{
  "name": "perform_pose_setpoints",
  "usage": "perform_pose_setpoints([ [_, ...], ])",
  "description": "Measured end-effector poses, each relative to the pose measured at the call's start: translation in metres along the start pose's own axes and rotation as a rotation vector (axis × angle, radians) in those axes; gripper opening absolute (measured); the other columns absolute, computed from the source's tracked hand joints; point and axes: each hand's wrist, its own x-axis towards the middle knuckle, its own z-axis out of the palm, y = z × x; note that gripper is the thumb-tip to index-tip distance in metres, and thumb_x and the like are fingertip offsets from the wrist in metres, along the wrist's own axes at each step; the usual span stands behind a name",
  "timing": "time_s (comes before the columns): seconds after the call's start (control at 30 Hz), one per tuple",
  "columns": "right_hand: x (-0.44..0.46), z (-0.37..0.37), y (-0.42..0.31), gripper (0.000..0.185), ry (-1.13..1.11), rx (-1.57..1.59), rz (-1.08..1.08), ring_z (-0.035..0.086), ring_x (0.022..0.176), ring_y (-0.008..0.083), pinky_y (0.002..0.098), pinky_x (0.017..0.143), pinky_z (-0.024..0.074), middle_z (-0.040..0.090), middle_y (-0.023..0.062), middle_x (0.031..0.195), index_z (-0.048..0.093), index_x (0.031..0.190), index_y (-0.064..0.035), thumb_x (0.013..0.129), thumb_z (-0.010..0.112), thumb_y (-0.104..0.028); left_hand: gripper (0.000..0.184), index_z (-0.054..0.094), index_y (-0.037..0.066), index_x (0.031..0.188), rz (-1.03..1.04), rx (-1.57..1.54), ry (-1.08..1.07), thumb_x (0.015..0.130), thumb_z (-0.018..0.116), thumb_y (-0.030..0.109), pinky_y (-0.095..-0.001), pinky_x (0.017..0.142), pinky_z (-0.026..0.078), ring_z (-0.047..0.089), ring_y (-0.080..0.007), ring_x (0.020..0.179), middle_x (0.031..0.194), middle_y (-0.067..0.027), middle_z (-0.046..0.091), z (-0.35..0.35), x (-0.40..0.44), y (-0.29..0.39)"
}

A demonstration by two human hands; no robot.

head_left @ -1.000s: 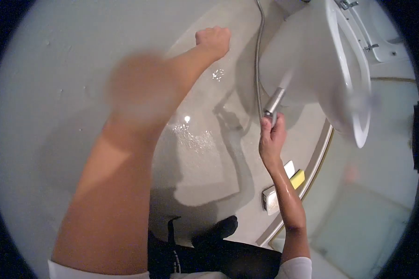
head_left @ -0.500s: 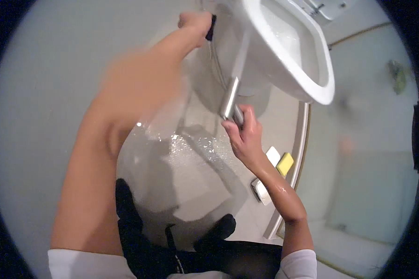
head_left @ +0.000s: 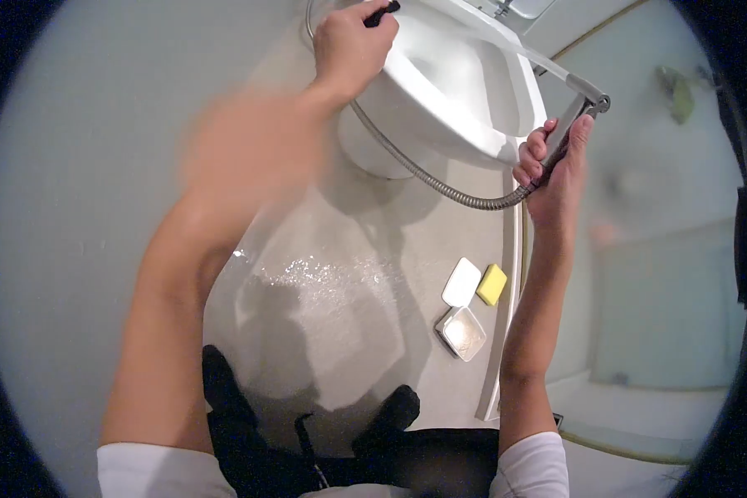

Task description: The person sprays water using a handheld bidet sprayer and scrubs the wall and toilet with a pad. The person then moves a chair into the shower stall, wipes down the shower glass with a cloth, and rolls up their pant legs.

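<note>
At the left, a black handle [head_left: 382, 14] is gripped in the closed fingers of the left hand [head_left: 350, 51], above the rim of the toilet [head_left: 448, 108]; its far end cannot be made out. Below the rim a metal hose [head_left: 440, 187] is looped. On the floor [head_left: 340, 332], a flat white piece [head_left: 461, 282], an open container [head_left: 461, 334] and a yellow block [head_left: 491, 285] are grouped. Farthest right, the sprayer [head_left: 566, 129] is clasped by the right hand [head_left: 556, 187], its jet being directed across the bowl; for any re-aiming, hose slack would be needed.
</note>
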Motion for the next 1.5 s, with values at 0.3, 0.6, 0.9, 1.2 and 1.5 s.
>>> perform_pose_setpoints([
  [0.3, 0.023, -0.033, -0.023, 0.054, 0.077, -0.126, 0.073, 0.033, 0.038, 0.0073, 0.0226, 0.035, 0.0280, 0.040, -0.0005, 0.054, 0.044, 0.084, -0.0068, 0.085, 0.039, -0.060, 0.025, 0.070, 0.017, 0.091, 0.308, 0.491, -0.138, 0.072, 0.057, 0.026, -0.0367, 0.089, 0.037, 0.051, -0.0250, 0.098, 0.089, -0.0089, 0.064, 0.047, 0.021, -0.008],
  [0.6, 0.034, -0.061, -0.018, 0.051, 0.160, -0.012, 0.035, 0.033, 0.039, 0.0074, 0.0223, 0.036, 0.0281, 0.039, -0.0013, 0.055, 0.043, 0.085, -0.0084, 0.086, 0.039, -0.060, 0.022, 0.069, 0.017, 0.090, 0.351, 0.507, -0.110, 0.073, 0.058, 0.025, -0.0369, 0.085, 0.041, 0.054, -0.0250, 0.094, 0.089, -0.0080, 0.064, 0.055, 0.020, -0.023],
  [0.9, 0.033, -0.068, -0.023, 0.049, 0.206, -0.002, 0.004, 0.033, 0.041, 0.0067, 0.0214, 0.037, 0.0269, 0.039, -0.0016, 0.057, 0.044, 0.083, -0.0088, 0.087, 0.039, -0.058, 0.022, 0.069, 0.017, 0.090, 0.414, 0.555, -0.132, 0.073, 0.058, 0.025, -0.0376, 0.086, 0.039, 0.053, -0.0243, 0.095, 0.089, -0.0066, 0.065, 0.064, 0.019, -0.011],
  [1.2, 0.031, -0.069, -0.038, 0.053, 0.131, -0.023, -0.142, 0.033, 0.041, 0.0073, 0.0215, 0.037, 0.0279, 0.038, -0.0009, 0.056, 0.042, 0.082, -0.0081, 0.085, 0.037, -0.061, 0.021, 0.069, 0.016, 0.090, 0.454, 0.559, -0.174, 0.074, 0.058, 0.024, -0.0374, 0.086, 0.039, 0.053, -0.0240, 0.095, 0.090, -0.0054, 0.065, 0.078, 0.021, 0.013],
  [1.5, 0.020, -0.050, -0.030, 0.053, 0.059, -0.108, -0.171, 0.036, 0.039, 0.0069, 0.0216, 0.035, 0.0291, 0.040, -0.0008, 0.054, 0.044, 0.084, -0.0047, 0.087, 0.039, -0.057, 0.021, 0.069, 0.015, 0.089, 0.494, 0.575, -0.123, 0.073, 0.058, 0.023, -0.0369, 0.084, 0.040, 0.054, -0.0241, 0.093, 0.089, -0.0048, 0.066, 0.075, 0.012, 0.000],
])
